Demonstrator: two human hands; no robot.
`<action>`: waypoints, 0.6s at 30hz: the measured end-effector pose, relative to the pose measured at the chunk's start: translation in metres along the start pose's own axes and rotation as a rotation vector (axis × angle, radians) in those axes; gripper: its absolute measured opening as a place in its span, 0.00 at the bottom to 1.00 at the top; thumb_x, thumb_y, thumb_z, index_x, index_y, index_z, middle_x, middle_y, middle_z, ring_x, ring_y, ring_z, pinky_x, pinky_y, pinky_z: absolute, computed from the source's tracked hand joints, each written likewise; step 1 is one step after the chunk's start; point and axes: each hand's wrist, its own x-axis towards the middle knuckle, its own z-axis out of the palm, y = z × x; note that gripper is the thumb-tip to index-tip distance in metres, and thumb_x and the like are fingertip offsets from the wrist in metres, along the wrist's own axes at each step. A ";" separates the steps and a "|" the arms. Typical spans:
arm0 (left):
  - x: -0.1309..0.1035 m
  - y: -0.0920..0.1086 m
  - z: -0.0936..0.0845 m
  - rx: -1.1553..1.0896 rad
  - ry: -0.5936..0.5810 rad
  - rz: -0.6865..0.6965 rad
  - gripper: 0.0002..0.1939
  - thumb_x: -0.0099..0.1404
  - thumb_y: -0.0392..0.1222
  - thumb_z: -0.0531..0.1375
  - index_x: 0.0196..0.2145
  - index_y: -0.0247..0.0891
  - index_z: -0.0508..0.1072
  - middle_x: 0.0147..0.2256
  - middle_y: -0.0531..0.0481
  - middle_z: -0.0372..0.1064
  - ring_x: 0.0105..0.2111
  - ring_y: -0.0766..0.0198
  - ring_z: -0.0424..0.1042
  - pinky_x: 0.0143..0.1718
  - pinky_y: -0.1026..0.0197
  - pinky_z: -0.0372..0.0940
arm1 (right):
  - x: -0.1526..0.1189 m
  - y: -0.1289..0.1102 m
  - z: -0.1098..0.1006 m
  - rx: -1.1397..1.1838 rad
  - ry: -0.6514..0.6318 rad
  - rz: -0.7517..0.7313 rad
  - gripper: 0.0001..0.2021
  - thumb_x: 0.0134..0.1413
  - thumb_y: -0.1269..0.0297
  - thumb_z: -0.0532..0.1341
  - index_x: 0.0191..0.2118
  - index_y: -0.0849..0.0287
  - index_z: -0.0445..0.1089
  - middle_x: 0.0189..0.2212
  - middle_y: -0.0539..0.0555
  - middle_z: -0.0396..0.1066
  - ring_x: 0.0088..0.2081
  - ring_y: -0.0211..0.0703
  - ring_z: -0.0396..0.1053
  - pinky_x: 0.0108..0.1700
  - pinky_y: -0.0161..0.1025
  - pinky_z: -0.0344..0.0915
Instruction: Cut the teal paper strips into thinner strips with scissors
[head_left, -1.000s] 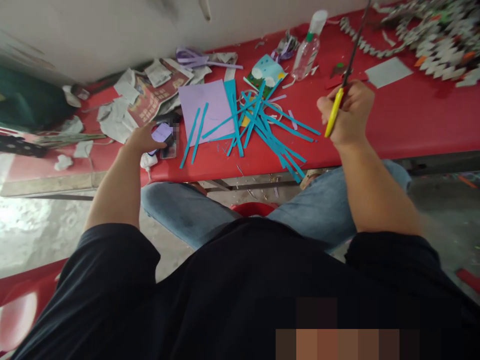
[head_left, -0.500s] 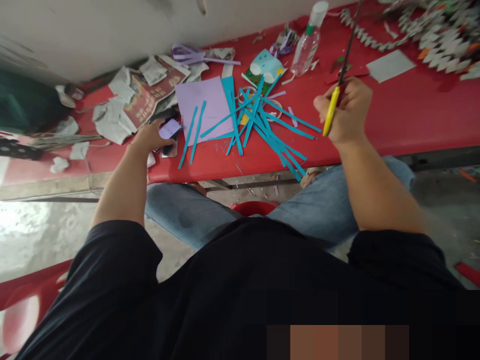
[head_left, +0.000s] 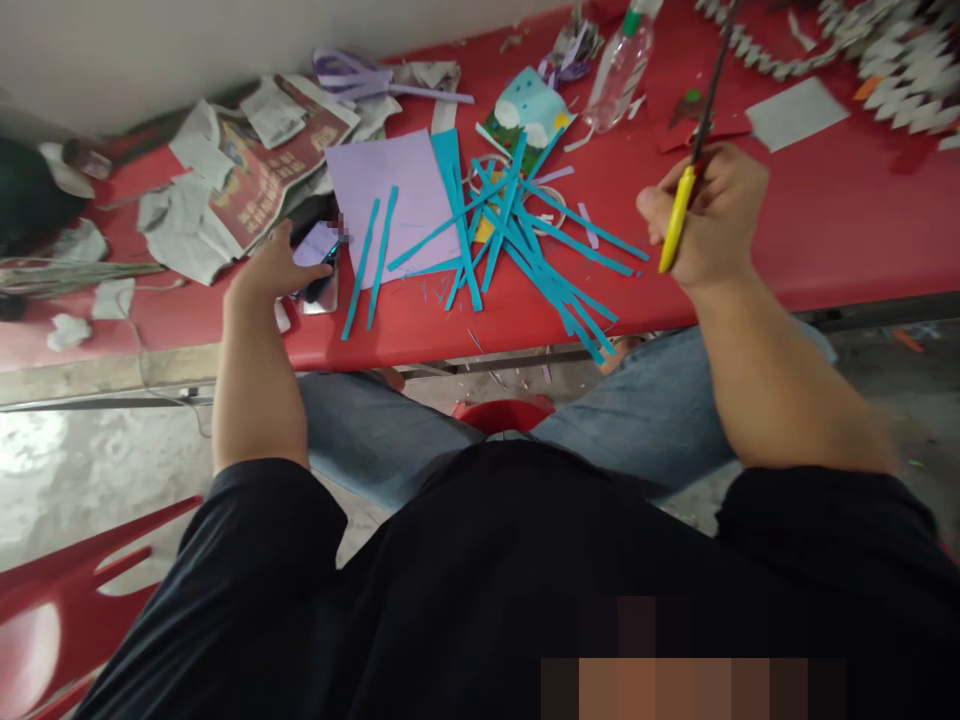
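My left hand (head_left: 266, 268) is at the left part of the red table, its thumb and fingers apart around a phone-like object with a pale purple face (head_left: 316, 243). My right hand (head_left: 716, 215) grips a yellow-handled tool (head_left: 677, 218) whose long dark blade points up and away. Between the hands, a purple sheet (head_left: 390, 190) lies partly over a blue sheet (head_left: 446, 155). Two narrow blue strips (head_left: 382, 255) cross the purple sheet's lower left. A loose pile of blue strips (head_left: 540, 260) lies to the right, partly over a colourful printed card (head_left: 529, 110).
Newspaper (head_left: 262, 185) and torn paper lie at the left. Behind the strips stands a clear bottle (head_left: 621, 75). A white sheet (head_left: 797, 113) and a folded zigzag chain (head_left: 911, 85) are at the right. Below the table edge sits a red container (head_left: 506, 412).
The view has shifted, so the table items appear farther left. My left hand's fingers have spread wider around the phone-like object. The yellow-handled tool stays in my right hand.
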 end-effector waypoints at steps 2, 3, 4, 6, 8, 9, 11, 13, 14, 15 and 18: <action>-0.012 0.031 -0.003 0.064 0.134 -0.046 0.54 0.67 0.46 0.75 0.80 0.26 0.54 0.76 0.23 0.57 0.74 0.28 0.62 0.73 0.17 0.56 | 0.005 -0.005 0.006 0.023 -0.046 0.044 0.15 0.58 0.57 0.79 0.33 0.53 0.74 0.21 0.47 0.68 0.23 0.39 0.65 0.30 0.44 0.63; -0.018 0.053 -0.004 0.091 0.219 -0.023 0.48 0.70 0.46 0.72 0.79 0.30 0.58 0.76 0.28 0.59 0.75 0.31 0.61 0.75 0.22 0.55 | 0.008 -0.009 0.009 0.056 -0.073 0.079 0.17 0.57 0.54 0.79 0.31 0.54 0.73 0.20 0.48 0.68 0.21 0.39 0.65 0.28 0.44 0.61; -0.025 0.078 -0.003 0.098 0.292 0.057 0.39 0.72 0.47 0.70 0.75 0.35 0.65 0.70 0.34 0.67 0.71 0.36 0.66 0.75 0.31 0.60 | 0.011 -0.014 0.013 0.102 -0.101 0.120 0.19 0.57 0.52 0.80 0.30 0.55 0.73 0.20 0.49 0.68 0.20 0.38 0.64 0.27 0.43 0.60; -0.035 0.128 0.002 0.009 0.155 0.203 0.26 0.78 0.49 0.63 0.69 0.41 0.72 0.57 0.43 0.79 0.57 0.48 0.78 0.66 0.45 0.69 | 0.018 -0.027 0.022 0.239 -0.180 0.231 0.21 0.54 0.49 0.81 0.30 0.55 0.73 0.21 0.50 0.70 0.21 0.38 0.67 0.26 0.43 0.63; -0.037 0.166 0.015 -0.045 0.001 0.224 0.22 0.78 0.52 0.63 0.65 0.45 0.76 0.53 0.45 0.80 0.53 0.47 0.79 0.62 0.44 0.70 | 0.022 -0.040 0.031 0.360 -0.277 0.320 0.22 0.51 0.48 0.83 0.31 0.56 0.74 0.24 0.51 0.73 0.22 0.39 0.70 0.25 0.42 0.66; -0.035 0.177 0.024 -0.056 -0.023 0.213 0.21 0.77 0.52 0.63 0.63 0.47 0.77 0.55 0.44 0.79 0.56 0.44 0.78 0.62 0.42 0.69 | 0.023 -0.046 0.035 0.394 -0.317 0.351 0.22 0.52 0.47 0.82 0.30 0.56 0.75 0.24 0.51 0.73 0.23 0.39 0.70 0.25 0.41 0.65; -0.024 0.183 0.043 -0.057 -0.014 0.198 0.23 0.77 0.51 0.62 0.65 0.46 0.76 0.61 0.41 0.76 0.64 0.37 0.73 0.66 0.37 0.66 | 0.019 -0.053 0.042 0.423 -0.381 0.373 0.22 0.57 0.45 0.80 0.28 0.55 0.75 0.23 0.51 0.73 0.24 0.39 0.70 0.24 0.40 0.63; -0.008 0.177 0.062 -0.046 0.006 0.198 0.26 0.76 0.51 0.61 0.68 0.44 0.74 0.64 0.37 0.73 0.67 0.34 0.69 0.69 0.35 0.64 | 0.009 -0.053 0.047 0.437 -0.382 0.388 0.21 0.58 0.45 0.79 0.28 0.54 0.75 0.23 0.51 0.73 0.25 0.40 0.70 0.27 0.41 0.66; -0.001 0.172 0.070 -0.040 0.006 0.199 0.26 0.76 0.51 0.61 0.67 0.43 0.74 0.63 0.36 0.73 0.67 0.34 0.69 0.68 0.34 0.65 | 0.003 -0.051 0.049 0.432 -0.362 0.410 0.21 0.58 0.47 0.79 0.27 0.54 0.74 0.22 0.50 0.72 0.24 0.40 0.69 0.27 0.41 0.67; 0.006 0.167 0.076 -0.036 -0.001 0.200 0.25 0.75 0.51 0.62 0.66 0.43 0.75 0.63 0.35 0.74 0.65 0.34 0.71 0.67 0.34 0.66 | -0.004 -0.047 0.051 0.401 -0.368 0.461 0.20 0.57 0.48 0.80 0.28 0.54 0.75 0.22 0.50 0.73 0.24 0.39 0.69 0.27 0.41 0.67; 0.020 0.162 0.089 -0.062 -0.025 0.166 0.20 0.72 0.47 0.64 0.60 0.45 0.78 0.54 0.36 0.78 0.57 0.37 0.76 0.60 0.36 0.71 | -0.020 -0.036 0.055 0.384 -0.377 0.599 0.20 0.47 0.49 0.84 0.29 0.51 0.76 0.23 0.48 0.73 0.23 0.39 0.69 0.26 0.41 0.68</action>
